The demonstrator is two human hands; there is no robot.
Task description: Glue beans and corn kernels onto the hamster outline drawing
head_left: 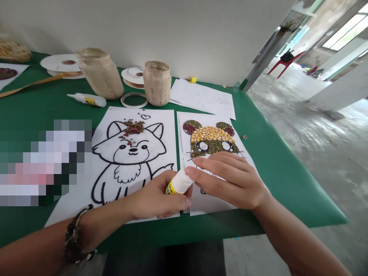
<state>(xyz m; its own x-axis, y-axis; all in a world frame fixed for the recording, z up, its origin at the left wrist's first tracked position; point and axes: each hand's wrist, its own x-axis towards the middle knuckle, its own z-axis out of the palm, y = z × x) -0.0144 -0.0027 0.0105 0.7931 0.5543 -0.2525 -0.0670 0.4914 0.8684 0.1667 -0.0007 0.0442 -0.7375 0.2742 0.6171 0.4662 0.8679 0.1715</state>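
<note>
A white glue bottle (181, 181) with a yellow label is gripped in my left hand (156, 197), its white end pointing up and to the right. My right hand (232, 178) has its fingers stretched out over the animal picture on the right, with one fingertip at the bottle's end; whether it presses there I cannot tell. That picture (214, 134) has yellow corn kernels across the forehead and green and red beans on the ears and face. Its lower part is hidden by my right hand. Under my left arm lies a fox drawing (132, 153) with loose green and red beans (134, 126) on its head.
Toward the wall stand two jars (100, 73) (157, 82), ribbon spools (61, 63) and a tape roll (133, 100). A second glue bottle (87, 99) lies at left. Paper sheets (204, 96) and a yellow cap (193, 79) are behind. The table edge (296, 161) slopes away at right.
</note>
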